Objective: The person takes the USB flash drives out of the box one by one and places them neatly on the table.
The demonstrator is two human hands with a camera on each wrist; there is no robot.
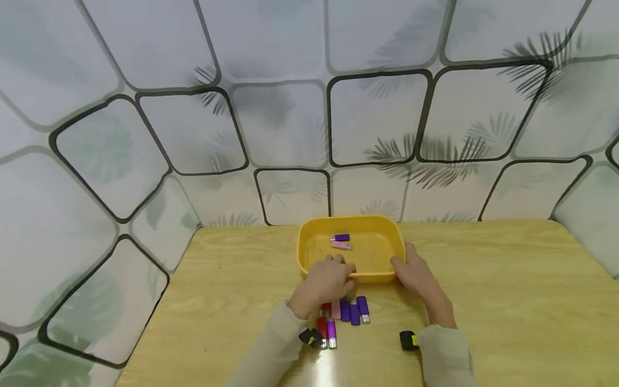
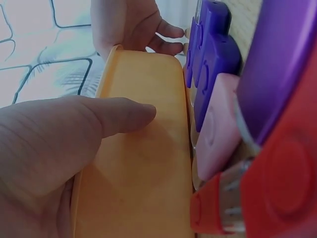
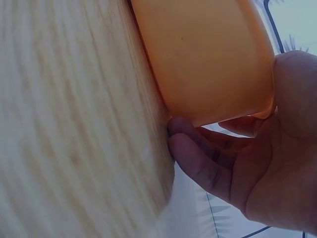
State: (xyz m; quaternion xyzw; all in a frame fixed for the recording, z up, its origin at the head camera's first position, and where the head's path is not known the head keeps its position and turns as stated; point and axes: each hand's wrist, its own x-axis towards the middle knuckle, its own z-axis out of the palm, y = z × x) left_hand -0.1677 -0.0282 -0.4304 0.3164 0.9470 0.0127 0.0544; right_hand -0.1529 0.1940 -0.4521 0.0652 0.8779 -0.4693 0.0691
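Backdrop's a pale wall (image 1: 282, 126) with rounded outlines and leafy prints, plus a wood-grain table (image 1: 232, 274) with a yellow tray (image 1: 374, 255) on it. Going left to right around that tray: the left hand (image 1: 325, 282) has its near side, fingers curled over the rim, thumb against the outer wall. Just in front of the tray there's a bunch of USB sticks: two red sticks (image 1: 322, 324), a brighter purple stick (image 1: 331, 329), a pink stick (image 1: 336, 309), then three dark purple sticks (image 1: 355, 314). Inside the tray, toward its back, lie another purple stick (image 1: 342, 237) and another pink stick (image 1: 339, 245). The right hand (image 1: 417, 273) grips the tray's right end, thumb at the rim, fingers bent around the outside.
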